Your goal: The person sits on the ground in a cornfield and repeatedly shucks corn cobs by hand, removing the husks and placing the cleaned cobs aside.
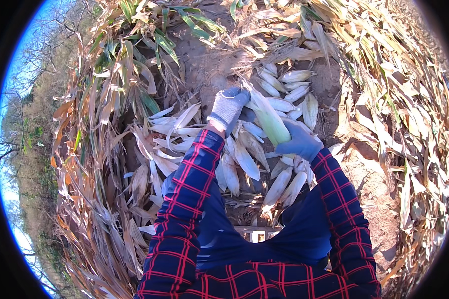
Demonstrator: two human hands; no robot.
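Note:
Both my hands wear grey work gloves. An ear of corn in a pale green husk (267, 117) lies slantwise between them. My right hand (301, 141) is wrapped around its thick lower end. At the upper, dry end of the husk, my left hand (232, 102) has its fingers closed on the leaf tips; the fingertips are partly hidden. Below and beyond the hands, many ears in dry whitish husks (246, 159) lie heaped on the soil. Stripped, pale husk leaves (185, 119) form a loose pile left of my left wrist.
Dry corn stalks with leaves (108, 179) are piled along the left, and more stalks (378, 56) curve round the right side. Bare brown soil (213, 63) shows beyond the hands. Between my legs is a slatted wooden seat edge (260, 230).

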